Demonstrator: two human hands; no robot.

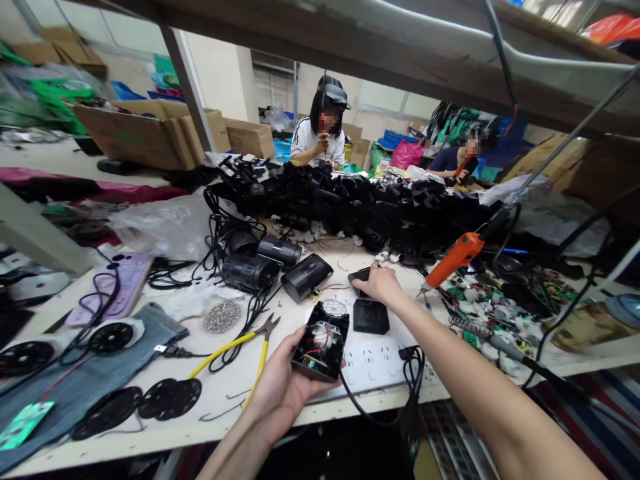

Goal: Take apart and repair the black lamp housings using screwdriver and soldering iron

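We work at a cluttered white table (223,387) that spans the scene. Across its far side runs a long heap of black parts (350,200), and beyond it sit two other people, one in a white shirt (303,137) and one farther right. At the right lies a loose spread of circuit boards (467,293); at the near left, a grey-blue cloth (155,327). A white power strip (360,370) lies near the middle, and an orange screwdriver (455,259) slants point down to the right of our right hand.

Our left hand (285,390) grasps an open black case (323,340) at the near edge: the palm is beneath it, the thumb is along its left side, and fingertips show at its near right corner. The open side faces up, with red wires and a pale round part inside. Yellow-handled pliers (260,331) lie open to the left of that hand. A flat black square piece (371,316) rests between the case and our right forearm, clear of the fingers.

Our right hand (383,283) reaches farther, its thumb against a small black part (360,274) just left of it; the other fingers are partly hidden, so we cannot tell whether they grip it. Smallest of all are the screws (223,316), heaped left of the pliers.
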